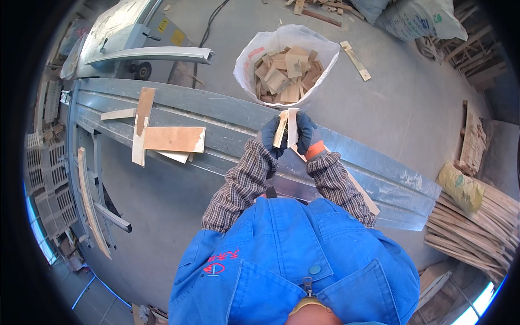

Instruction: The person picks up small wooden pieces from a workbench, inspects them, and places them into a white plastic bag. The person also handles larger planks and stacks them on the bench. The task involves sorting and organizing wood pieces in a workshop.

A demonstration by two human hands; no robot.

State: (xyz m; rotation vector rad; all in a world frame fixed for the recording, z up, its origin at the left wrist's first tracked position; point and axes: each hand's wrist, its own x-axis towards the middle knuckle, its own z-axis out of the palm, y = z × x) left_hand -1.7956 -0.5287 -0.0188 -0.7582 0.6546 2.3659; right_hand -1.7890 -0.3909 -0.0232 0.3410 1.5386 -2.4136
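Both hands wear dark gloves and meet over the metal table's far edge, just in front of a white sack (242, 76) with small cut wood pieces (284, 70) inside. My left hand (269, 134) is closed on a narrow piece of wood (280, 130). Beside it, my right hand (306, 132) grips a paler strip of wood (293, 125). The two pieces stand side by side, nearly upright, with a slim gap between them. An orange cuff shows at the right wrist. Under the right forearm, a long pale board (364, 192) lies partly hidden.
Several loose boards (174, 139) lie crossed on the grooved metal table (233, 132) to the left. A metal rail (149, 53) juts out at the far left. Stacked wood strips (471, 227) are at the right. A wood offcut (356, 61) lies on the floor beyond.
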